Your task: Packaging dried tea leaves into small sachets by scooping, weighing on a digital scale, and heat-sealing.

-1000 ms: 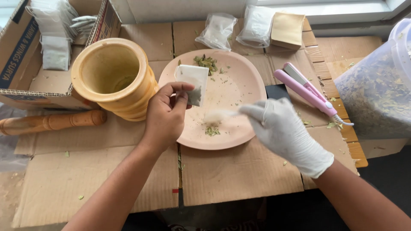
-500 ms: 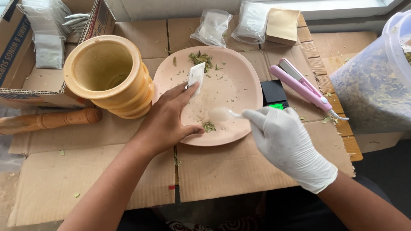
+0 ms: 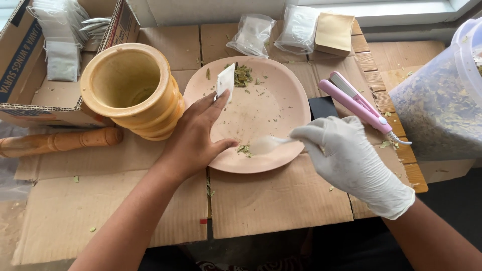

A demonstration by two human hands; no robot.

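Observation:
My bare left hand point(image 3: 198, 133) lies on the left rim of a pink plate point(image 3: 286, 95) and pinches a small white sachet point(image 3: 225, 82) upright between its outstretched fingertips. My gloved right hand point(image 3: 351, 160) grips a clear plastic spoon point(image 3: 266, 144) whose bowl touches a small heap of dried green herb point(image 3: 244, 149) at the plate's near edge. A second heap of herb point(image 3: 243, 75) lies at the plate's far side, right of the sachet.
A wooden mortar point(image 3: 131, 90) stands left of the plate, with its pestle point(image 3: 55, 142) lying in front. A cardboard box of sachets point(image 3: 60, 55) sits far left. A pink sealer tool point(image 3: 359, 103), a big tub of dried leaves point(image 3: 442, 100) and bags point(image 3: 296, 30) surround the plate.
My left hand has opened out and moved the sachet towards the plate's far left. The spoon in my right hand has slid left to the small herb heap.

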